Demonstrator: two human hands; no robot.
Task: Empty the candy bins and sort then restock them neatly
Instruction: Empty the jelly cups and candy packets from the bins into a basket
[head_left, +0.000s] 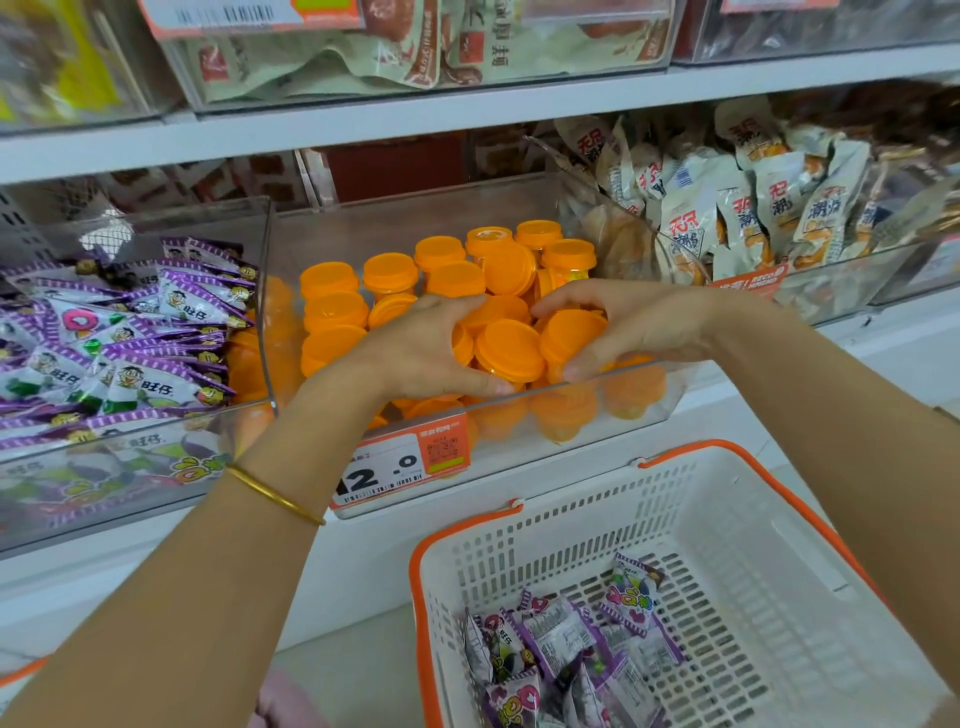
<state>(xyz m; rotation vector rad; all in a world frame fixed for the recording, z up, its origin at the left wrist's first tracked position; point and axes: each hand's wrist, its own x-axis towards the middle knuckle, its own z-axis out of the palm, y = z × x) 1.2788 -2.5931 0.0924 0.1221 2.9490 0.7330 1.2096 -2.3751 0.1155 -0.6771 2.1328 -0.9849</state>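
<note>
A clear plastic bin (524, 457) on the middle shelf holds several orange jelly cups (389, 273) with orange lids. Both my hands reach into its front half. My left hand (426, 348) curls round a cluster of cups from the left, and my right hand (628, 325) curls round the same cluster from the right, thumbs near the bin's front wall. One cup lid (511, 348) shows between the two hands. A white basket with an orange rim (727, 525) stands below, holding several purple candy packets (566, 654) in its near left corner.
To the left is a clear bin of purple candy packets (119, 338). The bin to the right holds beige snack packets (753, 208). Bins of other snacks (415, 47) fill the shelf above. A price tag (400, 462) hangs on the orange cups' bin.
</note>
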